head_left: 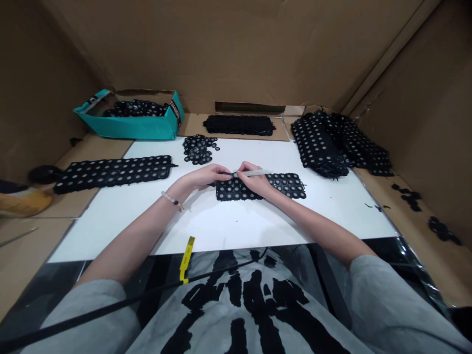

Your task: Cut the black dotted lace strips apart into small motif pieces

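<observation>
My right hand (255, 180) is shut around a slim pale stick-like tool (256, 172), which lies across the top edge of a black lace strip with round eyelets (239, 190). My left hand (209, 177) reaches in from the left, its fingertips meeting near the tool's tip. I cannot tell whether those fingers pinch anything. The heel of my right hand rests on the lace, hiding part of it. A beaded bracelet (171, 199) circles my left wrist.
The hands work on a white board (221, 221). A longer lace strip (112, 173) lies to the left, with loose lace scraps (198, 149) ahead. A teal box of lace (129, 120), a dark stack (239, 125) and piled strips (319, 145) stand beyond, within cardboard walls (236, 49).
</observation>
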The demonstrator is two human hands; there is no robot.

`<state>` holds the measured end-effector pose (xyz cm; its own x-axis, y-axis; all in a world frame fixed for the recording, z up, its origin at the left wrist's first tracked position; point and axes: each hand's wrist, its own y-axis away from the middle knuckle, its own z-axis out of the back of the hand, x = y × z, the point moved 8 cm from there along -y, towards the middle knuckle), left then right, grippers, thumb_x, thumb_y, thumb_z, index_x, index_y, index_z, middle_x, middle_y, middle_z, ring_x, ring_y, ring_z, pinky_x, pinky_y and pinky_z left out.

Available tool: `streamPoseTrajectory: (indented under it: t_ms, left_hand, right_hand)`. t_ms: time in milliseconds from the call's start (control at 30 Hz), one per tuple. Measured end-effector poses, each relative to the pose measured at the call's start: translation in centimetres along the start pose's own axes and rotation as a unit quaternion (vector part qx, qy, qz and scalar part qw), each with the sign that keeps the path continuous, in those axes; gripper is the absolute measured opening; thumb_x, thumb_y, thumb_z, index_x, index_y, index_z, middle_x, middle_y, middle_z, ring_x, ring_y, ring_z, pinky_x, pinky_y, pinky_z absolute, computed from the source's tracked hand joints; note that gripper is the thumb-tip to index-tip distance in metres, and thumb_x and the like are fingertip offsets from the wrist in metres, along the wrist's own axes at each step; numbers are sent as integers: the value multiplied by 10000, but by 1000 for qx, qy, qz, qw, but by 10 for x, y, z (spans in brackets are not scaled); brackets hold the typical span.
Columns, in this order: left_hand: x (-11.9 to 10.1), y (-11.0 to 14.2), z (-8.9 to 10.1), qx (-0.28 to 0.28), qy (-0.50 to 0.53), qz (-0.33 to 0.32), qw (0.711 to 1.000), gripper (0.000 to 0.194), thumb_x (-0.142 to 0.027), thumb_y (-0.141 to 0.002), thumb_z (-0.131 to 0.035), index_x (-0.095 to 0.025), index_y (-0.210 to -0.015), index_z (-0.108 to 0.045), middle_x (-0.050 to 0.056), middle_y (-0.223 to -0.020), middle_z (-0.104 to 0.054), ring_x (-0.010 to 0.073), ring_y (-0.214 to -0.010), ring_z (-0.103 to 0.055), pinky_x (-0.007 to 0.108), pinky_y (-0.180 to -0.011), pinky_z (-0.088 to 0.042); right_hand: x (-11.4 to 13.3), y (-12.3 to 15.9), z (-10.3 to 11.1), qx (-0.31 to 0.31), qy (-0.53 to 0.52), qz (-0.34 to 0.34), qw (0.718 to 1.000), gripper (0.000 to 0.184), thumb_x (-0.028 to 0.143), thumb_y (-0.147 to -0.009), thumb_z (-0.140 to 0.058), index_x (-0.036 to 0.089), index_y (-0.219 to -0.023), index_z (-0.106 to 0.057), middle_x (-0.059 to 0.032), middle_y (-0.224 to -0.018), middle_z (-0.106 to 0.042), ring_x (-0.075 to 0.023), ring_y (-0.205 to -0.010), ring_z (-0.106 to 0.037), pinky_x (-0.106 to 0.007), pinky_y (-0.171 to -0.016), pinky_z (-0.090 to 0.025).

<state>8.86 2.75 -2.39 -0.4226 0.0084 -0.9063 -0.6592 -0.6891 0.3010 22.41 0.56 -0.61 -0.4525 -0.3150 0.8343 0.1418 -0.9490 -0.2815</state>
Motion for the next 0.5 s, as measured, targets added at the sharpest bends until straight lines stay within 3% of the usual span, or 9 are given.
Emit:
streamPoseTrajectory:
  t_ms: [133, 233, 333, 500]
  left_hand:
    - [-11, 4, 14, -90, -181, -32, 979, 453, -503, -640, -739, -146, -915, -688, 8, -730, -627, 169, -698, -525, 256, -606, -349]
    - [-7, 2, 15, -91, -252, -25, 963, 389, -501, -629, -742, -147, -771, -666, 12, -688, -620, 177, -678, -525, 262, -587, -339]
    - [-1, 1, 13, -76, -230, -16, 970, 343, -479, -650, -728, -155, -662, -614, 0, -640, -598, 158, -628, -502, 260, -566, -333]
    - [5, 1, 12, -84, -141, -9, 986, 323, -433, -635, -754, -164, -639, -574, -21, -616, -565, 130, -580, -466, 253, -540, -330]
  right_hand:
    - [-10, -3, 4, 8, -72, -45, 996, 162, 324, -763, -557, 203, -659, -533, 22, -648, -565, -148, -673, -523, -272, -664, -394]
    - [-14, -3, 5, 20, -97, -63, 993, 153, 311, -743, -569, 199, -641, -549, 15, -659, -587, -154, -697, -539, -277, -693, -410]
    - [-14, -1, 2, 47, -79, -58, 994, 129, 299, -733, -579, 198, -652, -574, 0, -722, -641, -168, -744, -573, -283, -716, -424]
    - [-14, 0, -2, 60, -51, -43, 996, 129, 302, -746, -570, 200, -669, -588, -3, -754, -666, -172, -762, -592, -286, -732, -430]
